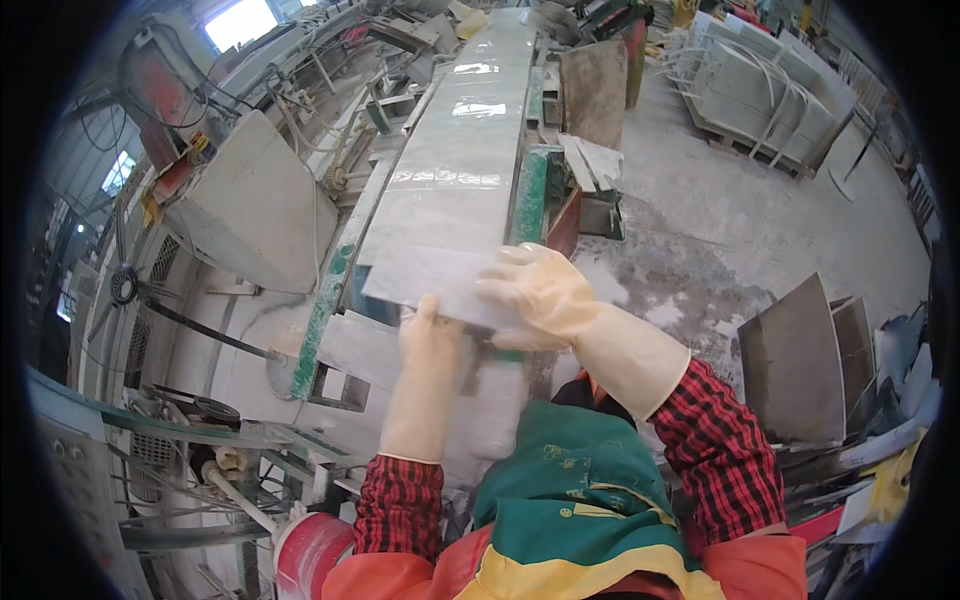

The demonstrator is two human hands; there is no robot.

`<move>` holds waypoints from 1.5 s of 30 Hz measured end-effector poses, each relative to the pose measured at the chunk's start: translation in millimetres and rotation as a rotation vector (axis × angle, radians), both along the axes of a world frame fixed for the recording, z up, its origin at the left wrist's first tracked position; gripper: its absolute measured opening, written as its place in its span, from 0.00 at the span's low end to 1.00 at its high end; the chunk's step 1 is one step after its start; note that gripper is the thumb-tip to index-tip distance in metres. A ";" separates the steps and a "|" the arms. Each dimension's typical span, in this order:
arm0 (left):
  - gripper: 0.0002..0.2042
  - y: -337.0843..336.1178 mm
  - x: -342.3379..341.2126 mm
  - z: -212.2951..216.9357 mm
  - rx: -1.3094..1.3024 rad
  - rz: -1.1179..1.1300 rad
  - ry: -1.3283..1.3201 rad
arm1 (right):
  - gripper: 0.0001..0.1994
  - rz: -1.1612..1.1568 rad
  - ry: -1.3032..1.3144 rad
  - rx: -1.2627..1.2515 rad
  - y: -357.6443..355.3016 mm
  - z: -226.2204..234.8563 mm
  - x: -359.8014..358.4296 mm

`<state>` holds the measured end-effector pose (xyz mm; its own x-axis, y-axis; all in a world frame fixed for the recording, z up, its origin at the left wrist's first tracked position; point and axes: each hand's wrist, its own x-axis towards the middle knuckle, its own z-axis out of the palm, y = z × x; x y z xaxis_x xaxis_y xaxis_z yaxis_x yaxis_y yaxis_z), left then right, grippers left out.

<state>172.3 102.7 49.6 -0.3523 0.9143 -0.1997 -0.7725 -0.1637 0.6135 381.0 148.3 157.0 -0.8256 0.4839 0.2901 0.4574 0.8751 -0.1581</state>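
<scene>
A thin white stone slab (425,268) lies at the near end of a wet pale conveyor bed (455,165). My left hand (430,340), in a cream rubber glove, grips the slab's near edge. Its thumb is on top and its fingers are hidden below. Over the right end of the slab lies my right hand (545,295), gloved the same way, with its fingers across the top and its palm at the edge. Both hands are slightly blurred. Red and black checked sleeves and a green apron (570,470) show below them.
Green rails (530,195) flank the conveyor. At left stand a large pale machine housing (255,205) and a handwheel (124,285). Brown slabs (795,365) lean upright at right, near a heap of offcuts. Strapped slab stacks (755,90) stand farther back on the floor.
</scene>
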 end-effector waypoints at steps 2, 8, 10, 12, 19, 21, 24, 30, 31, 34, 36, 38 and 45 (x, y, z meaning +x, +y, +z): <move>0.27 3.1 -19.6 -10.6 -0.087 0.071 0.018 | 0.26 0.013 0.127 0.039 8.6 -16.8 3.9; 0.32 21.5 -61.8 -61.2 -0.198 0.173 -0.023 | 0.24 -0.428 0.272 -0.099 17.0 -47.1 142.4; 0.33 19.6 -62.7 -61.3 -0.150 0.209 -0.074 | 0.26 -0.593 0.319 -0.167 7.0 -67.1 206.1; 0.34 28.0 -61.5 -72.8 -0.140 0.196 -0.060 | 0.25 -0.792 0.523 -0.428 -20.5 -86.3 269.5; 0.33 35.5 -51.0 -61.1 -0.221 0.235 0.005 | 0.23 -1.209 0.845 -0.445 -125.1 -132.0 394.5; 0.33 36.2 -58.1 -69.8 -0.195 0.213 0.012 | 0.23 -1.282 0.922 -0.487 -151.2 -149.3 412.9; 0.28 42.7 -68.6 -89.8 -0.245 0.223 0.018 | 0.24 -1.353 0.962 -0.502 -180.9 -170.9 428.4; 0.17 48.3 -63.7 -99.1 -0.326 0.256 0.010 | 0.24 -1.403 0.966 -0.518 -206.1 -174.9 424.0; 0.15 53.1 -71.7 -105.9 -0.340 0.241 0.000 | 0.24 -1.400 0.960 -0.516 -208.1 -177.9 427.6; 0.20 62.9 -100.3 -110.1 -0.468 0.106 0.010 | 0.24 -1.399 0.927 -0.520 -209.9 -191.6 432.6; 0.22 63.0 -86.6 -92.5 -0.580 0.150 -0.013 | 0.24 -1.410 0.917 -0.535 -212.8 -192.8 427.4; 0.23 59.2 -66.6 -56.8 -0.609 0.151 0.056 | 0.23 -1.408 0.939 -0.543 -218.2 -200.9 429.0; 0.43 46.2 -49.8 -44.5 -0.794 0.014 0.982 | 0.23 -1.413 0.931 -0.574 -227.4 -214.6 430.1</move>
